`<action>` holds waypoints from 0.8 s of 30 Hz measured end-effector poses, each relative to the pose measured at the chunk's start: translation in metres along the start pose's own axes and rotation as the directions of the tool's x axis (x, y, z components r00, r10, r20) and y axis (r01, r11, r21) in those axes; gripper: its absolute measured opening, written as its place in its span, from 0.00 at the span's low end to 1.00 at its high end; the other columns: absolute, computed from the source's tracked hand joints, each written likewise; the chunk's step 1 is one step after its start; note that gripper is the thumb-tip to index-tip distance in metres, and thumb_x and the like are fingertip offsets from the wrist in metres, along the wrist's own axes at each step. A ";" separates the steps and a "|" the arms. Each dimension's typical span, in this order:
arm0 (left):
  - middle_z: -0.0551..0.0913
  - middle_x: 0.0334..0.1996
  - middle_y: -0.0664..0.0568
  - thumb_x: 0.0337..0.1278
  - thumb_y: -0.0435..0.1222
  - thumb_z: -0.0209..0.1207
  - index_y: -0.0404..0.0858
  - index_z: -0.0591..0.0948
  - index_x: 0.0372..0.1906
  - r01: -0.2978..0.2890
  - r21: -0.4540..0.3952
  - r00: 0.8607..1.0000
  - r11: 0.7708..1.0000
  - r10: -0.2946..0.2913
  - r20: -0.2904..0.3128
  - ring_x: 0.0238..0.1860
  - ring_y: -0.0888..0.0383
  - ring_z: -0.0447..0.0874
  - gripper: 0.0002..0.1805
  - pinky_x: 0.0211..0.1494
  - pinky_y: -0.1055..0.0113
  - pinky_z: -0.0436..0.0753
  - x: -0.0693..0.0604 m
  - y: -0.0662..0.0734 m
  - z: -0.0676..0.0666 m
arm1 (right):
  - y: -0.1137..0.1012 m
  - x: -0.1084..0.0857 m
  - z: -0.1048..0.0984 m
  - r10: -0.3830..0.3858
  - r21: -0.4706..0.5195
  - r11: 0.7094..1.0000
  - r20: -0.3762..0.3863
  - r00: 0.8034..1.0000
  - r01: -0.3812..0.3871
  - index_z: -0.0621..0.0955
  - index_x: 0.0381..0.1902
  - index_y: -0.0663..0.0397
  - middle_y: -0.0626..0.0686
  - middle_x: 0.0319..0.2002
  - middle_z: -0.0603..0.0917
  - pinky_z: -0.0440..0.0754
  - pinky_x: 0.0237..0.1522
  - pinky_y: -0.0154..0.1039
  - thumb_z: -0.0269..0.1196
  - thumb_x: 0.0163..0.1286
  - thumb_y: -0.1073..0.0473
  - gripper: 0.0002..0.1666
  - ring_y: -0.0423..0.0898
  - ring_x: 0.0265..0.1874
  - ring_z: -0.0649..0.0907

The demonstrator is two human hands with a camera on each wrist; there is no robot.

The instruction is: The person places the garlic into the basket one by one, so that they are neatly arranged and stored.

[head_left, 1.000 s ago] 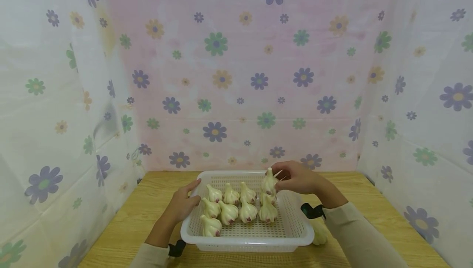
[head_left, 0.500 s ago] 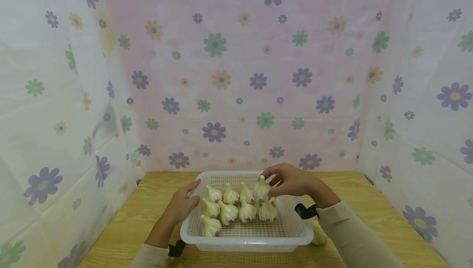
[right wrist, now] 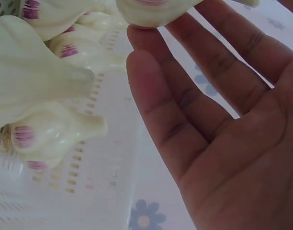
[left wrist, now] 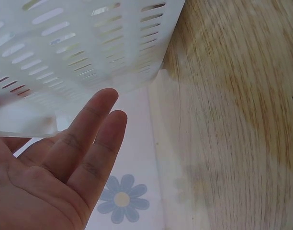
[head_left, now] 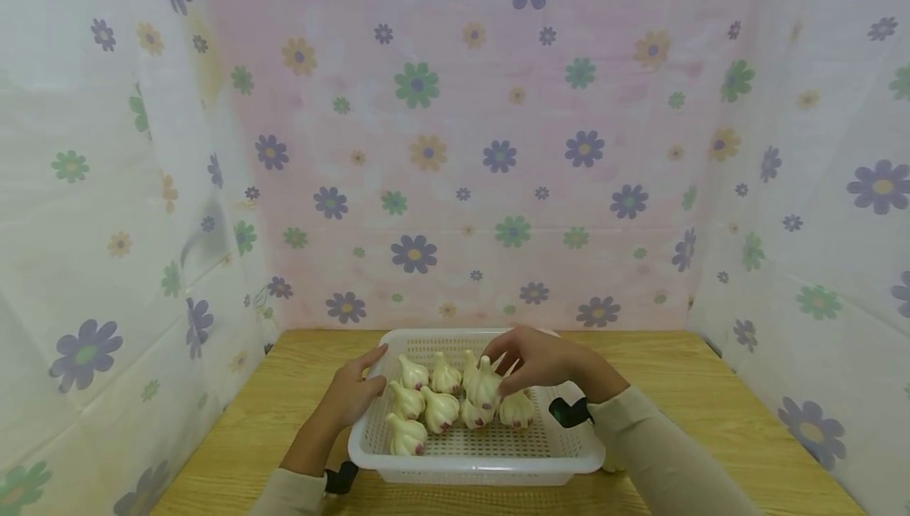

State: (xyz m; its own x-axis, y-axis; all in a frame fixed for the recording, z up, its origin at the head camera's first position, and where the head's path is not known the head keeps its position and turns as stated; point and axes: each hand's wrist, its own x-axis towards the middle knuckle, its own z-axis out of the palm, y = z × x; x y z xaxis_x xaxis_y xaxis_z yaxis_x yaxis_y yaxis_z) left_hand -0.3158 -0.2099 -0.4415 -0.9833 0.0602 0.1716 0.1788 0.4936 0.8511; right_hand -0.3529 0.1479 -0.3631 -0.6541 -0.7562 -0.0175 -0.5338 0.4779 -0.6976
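Note:
A white perforated plastic basket (head_left: 476, 465) stands on the table with several garlic bulbs inside, such as a front left bulb (head_left: 407, 435). My right hand (head_left: 543, 358) holds one garlic bulb (head_left: 486, 386) between thumb and fingers over the basket's middle, in front of other bulbs. In the right wrist view that held bulb (right wrist: 153, 10) shows at the fingertips, cut by the top edge. My left hand (head_left: 350, 391) holds the basket's left rim, thumb at the rim. The left wrist view shows its fingers (left wrist: 103, 139) stretched along the basket's outer side.
Wooden table (head_left: 277, 397) lies under the basket. Beyond it hangs a flower-patterned cloth (head_left: 469, 208), with more cloth at both sides. A pale thing (head_left: 613, 462) beside the basket's right end is mostly hidden by my right sleeve.
My right hand has carried the garlic bulb leftward and lower, from the basket's back right to over its middle. My left hand has stayed at the left rim.

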 end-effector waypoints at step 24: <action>0.72 0.73 0.35 0.50 0.32 0.56 0.45 0.70 0.77 0.009 0.011 1.000 1.000 -0.009 -0.005 0.31 0.52 0.85 0.42 0.26 0.61 0.84 0.003 -0.002 0.001 | -0.004 0.029 0.030 -0.012 0.082 0.997 0.154 0.988 0.000 0.89 0.50 0.43 0.47 0.56 0.87 0.88 0.48 0.36 0.74 0.62 0.63 0.18 0.46 0.51 0.89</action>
State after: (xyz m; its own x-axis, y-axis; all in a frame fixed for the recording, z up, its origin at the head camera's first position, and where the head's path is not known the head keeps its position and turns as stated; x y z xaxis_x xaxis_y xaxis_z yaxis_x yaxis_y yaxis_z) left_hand -0.3194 -0.2095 -0.4430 -0.9846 0.0514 0.1668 0.1698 0.5039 0.8469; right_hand -0.3536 0.1112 -0.3824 -0.5573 -0.8218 -0.1188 -0.4879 0.4399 -0.7539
